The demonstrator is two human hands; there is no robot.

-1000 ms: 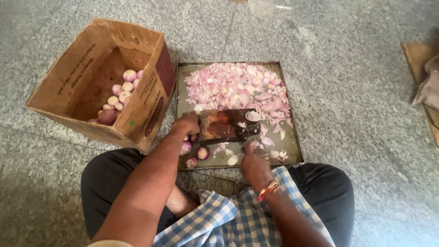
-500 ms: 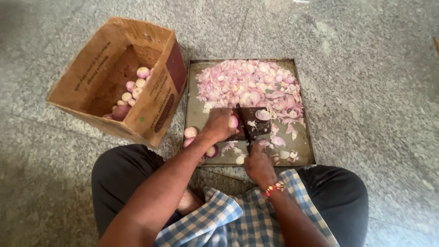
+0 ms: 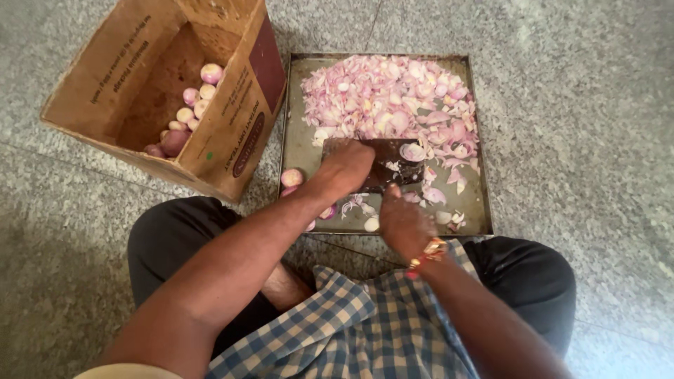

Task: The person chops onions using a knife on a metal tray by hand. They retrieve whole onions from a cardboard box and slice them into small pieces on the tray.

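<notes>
Speckled granite floor [image 3: 576,126], person seated on it. Cardboard box [image 3: 232,133] tilted open at upper left, whole peeled onions [image 3: 193,105] heaped in its low corner. Square metal tray [image 3: 298,144] just beside the box, far half covered in sliced pink onion [image 3: 393,98]. Dark cutting blade [image 3: 393,165] at the tray's middle. Left hand [image 3: 344,168] curled down over the blade's near end; what it grips is hidden. Right hand [image 3: 404,224] closed at the tray's near edge, contents not visible. Whole onion [image 3: 291,177] lies by the left wrist.
</notes>
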